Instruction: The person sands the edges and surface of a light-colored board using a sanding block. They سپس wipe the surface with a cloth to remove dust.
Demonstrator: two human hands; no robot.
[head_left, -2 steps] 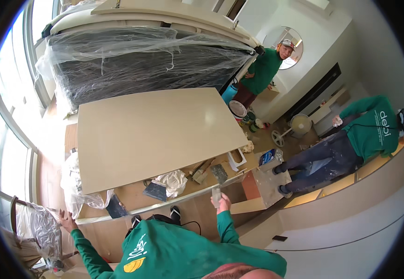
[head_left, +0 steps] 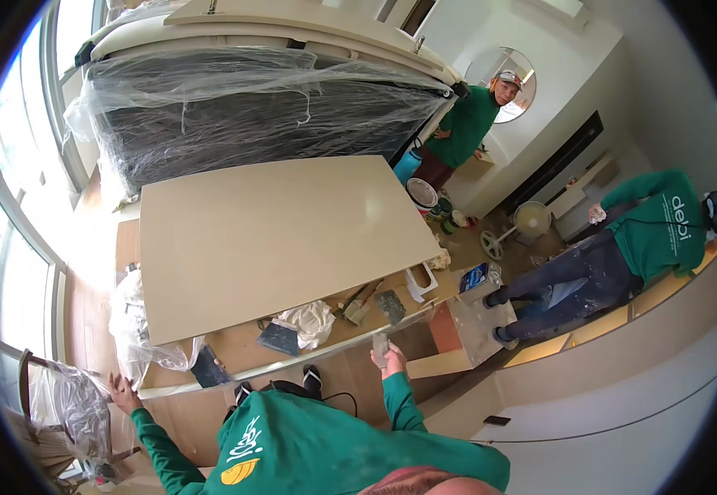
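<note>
My right hand [head_left: 394, 361] is closed round a small grey block [head_left: 380, 348], held in front of the work surface's near edge. Out to the left, my left hand [head_left: 125, 394] has its fingers apart and holds nothing. It is nearest to the end of the surface and a plastic-wrapped chair [head_left: 78, 404]. A large beige panel [head_left: 284, 247] lies flat on the brown work surface [head_left: 247, 351]. Along its near side are a crumpled white cloth [head_left: 310, 322], a dark flat sheet [head_left: 278, 339], a brush [head_left: 356, 310], a dark grey pad [head_left: 390, 307] and another dark sheet [head_left: 209, 368].
Behind the panel stands a large dark piece under clear plastic [head_left: 251, 115]. A person [head_left: 470, 124] stands at the far right corner. Another person [head_left: 655, 223] stands on a low platform [head_left: 482, 326] at right, near a fan [head_left: 531, 219] and buckets [head_left: 422, 193]. Windows [head_left: 20, 247] line the left.
My right hand and the grey block have shifted slightly left. My left hand has moved a little to the right. The other people have hardly moved.
</note>
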